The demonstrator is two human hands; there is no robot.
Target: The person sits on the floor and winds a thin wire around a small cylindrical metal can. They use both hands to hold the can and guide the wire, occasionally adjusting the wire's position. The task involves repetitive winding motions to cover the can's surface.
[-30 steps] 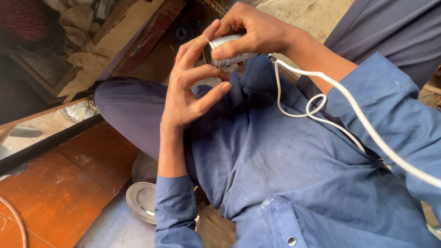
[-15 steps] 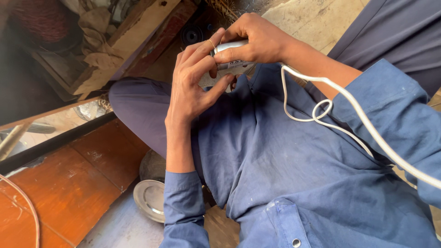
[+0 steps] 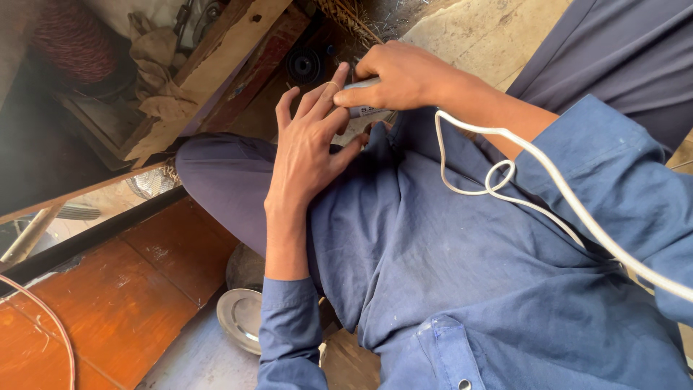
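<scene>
A person in blue work clothes sits with both hands raised over the lap, working on a small silver cylinder point(image 3: 359, 108). The right hand point(image 3: 404, 76) is closed around the cylinder from above, fingers wrapped over it, while the left hand point(image 3: 310, 148) lies open against its lower side, fingers spread and touching it. A white cord point(image 3: 505, 180) runs from the cylinder across the blue shirt point(image 3: 462, 274), looped once near the right forearm. The cylinder looks whole and in the grip, with nothing taken off or lying loose nearby, so the work appears in mid-course. Below the left elbow, a shallow metal dish point(image 3: 240, 319) sits on the floor beside an orange board point(image 3: 137, 289); it appears to hold nothing.
</scene>
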